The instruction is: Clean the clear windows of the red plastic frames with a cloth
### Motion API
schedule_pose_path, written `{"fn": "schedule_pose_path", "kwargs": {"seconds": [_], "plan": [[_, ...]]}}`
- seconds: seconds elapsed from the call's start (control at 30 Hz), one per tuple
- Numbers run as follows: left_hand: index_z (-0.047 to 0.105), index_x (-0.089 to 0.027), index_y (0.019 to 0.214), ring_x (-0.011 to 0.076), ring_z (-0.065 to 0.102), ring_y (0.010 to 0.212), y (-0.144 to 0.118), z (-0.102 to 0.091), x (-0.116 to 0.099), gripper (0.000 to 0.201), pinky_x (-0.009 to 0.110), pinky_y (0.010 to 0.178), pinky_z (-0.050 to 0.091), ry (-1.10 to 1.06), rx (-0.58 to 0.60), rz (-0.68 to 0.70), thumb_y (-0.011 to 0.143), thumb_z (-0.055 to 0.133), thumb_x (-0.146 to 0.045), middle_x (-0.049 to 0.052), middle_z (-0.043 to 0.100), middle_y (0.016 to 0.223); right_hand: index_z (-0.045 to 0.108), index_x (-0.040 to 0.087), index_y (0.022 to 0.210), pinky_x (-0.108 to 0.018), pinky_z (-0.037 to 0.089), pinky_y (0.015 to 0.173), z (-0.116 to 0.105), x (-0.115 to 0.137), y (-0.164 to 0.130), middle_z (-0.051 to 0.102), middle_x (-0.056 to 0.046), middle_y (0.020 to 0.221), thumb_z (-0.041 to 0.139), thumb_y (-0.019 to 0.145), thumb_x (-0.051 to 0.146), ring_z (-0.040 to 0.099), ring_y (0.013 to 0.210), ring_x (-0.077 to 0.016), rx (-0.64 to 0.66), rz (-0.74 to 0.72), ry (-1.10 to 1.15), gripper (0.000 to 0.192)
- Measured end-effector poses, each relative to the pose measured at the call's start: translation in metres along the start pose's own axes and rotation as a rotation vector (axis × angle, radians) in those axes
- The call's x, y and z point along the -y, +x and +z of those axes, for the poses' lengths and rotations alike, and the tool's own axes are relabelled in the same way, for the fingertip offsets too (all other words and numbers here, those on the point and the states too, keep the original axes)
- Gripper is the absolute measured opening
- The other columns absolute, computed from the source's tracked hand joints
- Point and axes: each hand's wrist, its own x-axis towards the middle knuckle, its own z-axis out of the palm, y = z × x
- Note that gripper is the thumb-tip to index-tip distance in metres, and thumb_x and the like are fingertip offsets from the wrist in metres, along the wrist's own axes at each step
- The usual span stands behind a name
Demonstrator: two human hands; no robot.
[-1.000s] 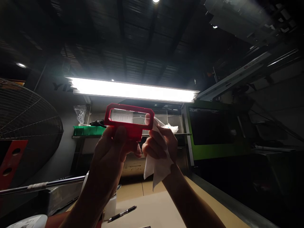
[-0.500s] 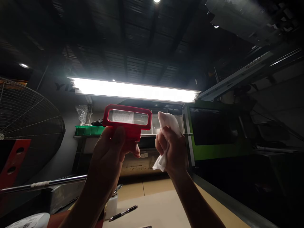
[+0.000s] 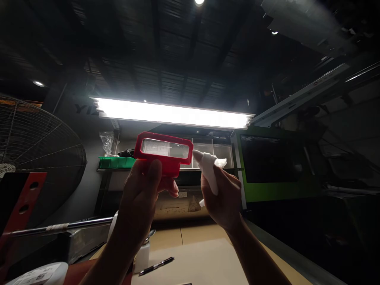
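Note:
A red plastic frame [image 3: 166,166] with a long window, clear or open, is held up below the lit tube lamp. My left hand [image 3: 145,184] grips its lower part, thumb on the near face and fingers behind. To its right, my right hand [image 3: 222,194] is closed on a white cloth [image 3: 210,168] that wraps over an outstretched fingertip. That covered tip points at the right end of the red frame, touching it or very close; I cannot tell which.
A bright tube lamp [image 3: 175,114] hangs over a shelf with a green bin [image 3: 116,162]. On the table [image 3: 208,257] lie a black pen [image 3: 156,266] and a white bottle [image 3: 142,255]. A large fan [image 3: 38,158] stands left, a green machine [image 3: 267,190] right.
My right hand has turned and lowered the cloth, bringing its covered fingertip to the frame's right end. The red frame stays in my left hand, and the whole view has shifted slightly.

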Motion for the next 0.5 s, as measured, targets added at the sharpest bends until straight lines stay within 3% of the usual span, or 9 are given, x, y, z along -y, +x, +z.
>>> {"fn": "schedule_pose_path", "kwargs": {"seconds": [0.1,0.2,0.27,0.37,0.43,0.5], "plan": [[0.056,-0.021,0.081,0.0100,0.056,0.054,-0.001,0.000,0.002,0.018,0.022,0.053,0.047,0.009,-0.008,0.006,0.085,0.056,-0.038,-0.002,0.062,0.066,0.061,0.029,0.106,-0.027,0.032,0.047,0.000,0.000,-0.002,0.042,0.004,0.060,0.050,0.080,0.010,0.031,0.049,-0.0108,0.056,-0.080,-0.049,0.034],[0.056,-0.020,0.080,0.0112,0.056,0.053,0.000,-0.001,0.001,0.021,0.023,0.053,0.047,0.019,-0.015,0.015,0.084,0.057,-0.041,-0.001,0.062,0.064,0.063,0.030,0.097,-0.026,0.031,0.046,-0.001,0.003,-0.005,0.042,0.004,0.060,0.051,0.080,0.009,0.030,0.047,-0.0099,0.070,-0.077,-0.001,0.029],[0.055,-0.021,0.079,0.0124,0.055,0.053,-0.002,-0.002,0.000,0.024,0.024,0.053,0.048,0.051,-0.018,0.008,0.083,0.056,-0.045,-0.001,0.061,0.062,0.062,0.030,0.095,-0.025,0.031,0.044,-0.002,0.005,-0.011,0.043,0.004,0.062,0.051,0.082,0.011,0.032,0.047,-0.0093,0.088,0.042,0.120,0.025],[0.057,-0.023,0.077,0.0125,0.051,0.049,-0.014,-0.014,0.002,0.024,0.023,0.051,0.046,0.207,-0.036,-0.073,0.081,0.057,-0.047,-0.003,0.057,0.055,0.060,0.028,0.094,-0.023,0.027,0.040,-0.007,0.006,-0.030,0.039,0.005,0.057,0.052,0.087,0.024,0.032,0.044,-0.0090,0.077,0.391,0.363,0.012],[0.062,-0.025,0.078,0.0140,0.051,0.049,-0.034,-0.034,0.010,0.025,0.023,0.048,0.045,0.356,-0.031,-0.192,0.076,0.062,-0.050,-0.003,0.055,0.053,0.059,0.024,0.084,-0.023,0.025,0.039,-0.012,0.002,-0.047,0.034,0.006,0.054,0.055,0.086,0.036,0.029,0.044,-0.0090,0.081,0.577,0.455,0.012],[0.068,-0.028,0.085,0.0206,0.059,0.061,-0.067,-0.066,0.024,0.033,0.028,0.058,0.051,0.457,0.034,-0.371,0.067,0.067,-0.055,0.002,0.064,0.064,0.055,0.020,0.068,-0.023,0.025,0.041,-0.015,-0.005,-0.068,0.037,0.004,0.057,0.055,0.083,0.046,0.030,0.048,-0.0089,0.149,0.644,0.475,0.030]]}}
